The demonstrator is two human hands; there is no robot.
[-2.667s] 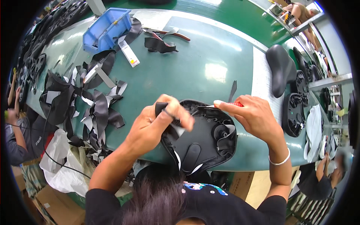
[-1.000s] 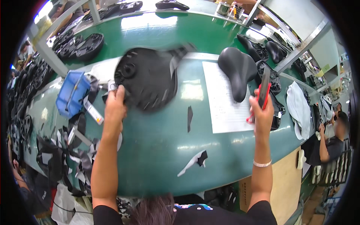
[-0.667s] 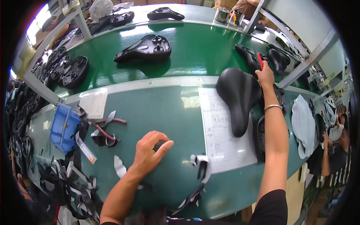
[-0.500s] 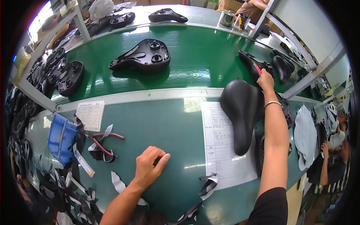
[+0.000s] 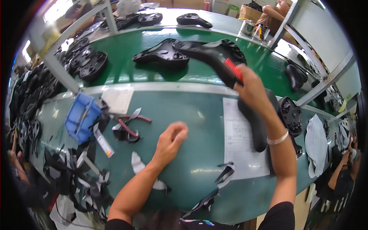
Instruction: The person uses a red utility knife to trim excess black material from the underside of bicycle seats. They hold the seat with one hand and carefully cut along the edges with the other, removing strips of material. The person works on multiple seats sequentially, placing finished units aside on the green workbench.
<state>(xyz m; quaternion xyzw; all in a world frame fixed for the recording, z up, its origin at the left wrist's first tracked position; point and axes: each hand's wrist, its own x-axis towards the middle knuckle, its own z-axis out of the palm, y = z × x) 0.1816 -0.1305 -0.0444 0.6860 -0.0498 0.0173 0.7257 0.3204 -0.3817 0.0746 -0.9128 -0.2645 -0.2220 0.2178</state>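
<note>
My right hand [image 5: 251, 86] is closed round a red ribbed tool [image 5: 234, 69], whose kind I cannot make out, and a black bicycle saddle [image 5: 214, 57]. This saddle is up over the green surface, blurred by motion. Below that hand, a smooth black saddle [image 5: 257, 126] lies on a printed sheet [image 5: 241, 161], partly behind my right forearm. My left hand [image 5: 170, 142] rests over the bench, fingers loosely curled; their inside is hidden. A black saddle [image 5: 163, 53], underside up, sits on the green surface [image 5: 134, 38], its right end close to the held one.
Left of my left hand are red-handled pliers [image 5: 132, 130], a blue bin [image 5: 82, 119] and dark trimmings [image 5: 76, 172]. Saddles pile up far left [image 5: 38, 84]. Metal posts [image 5: 326, 82] frame the green surface. A pale cover [image 5: 316, 145] lies right. Other people work around.
My right hand has moved left and nearer, lifting a saddle off the green surface with the red tool still in its grip. The view has shifted; my left hand stays loosely curled.
</note>
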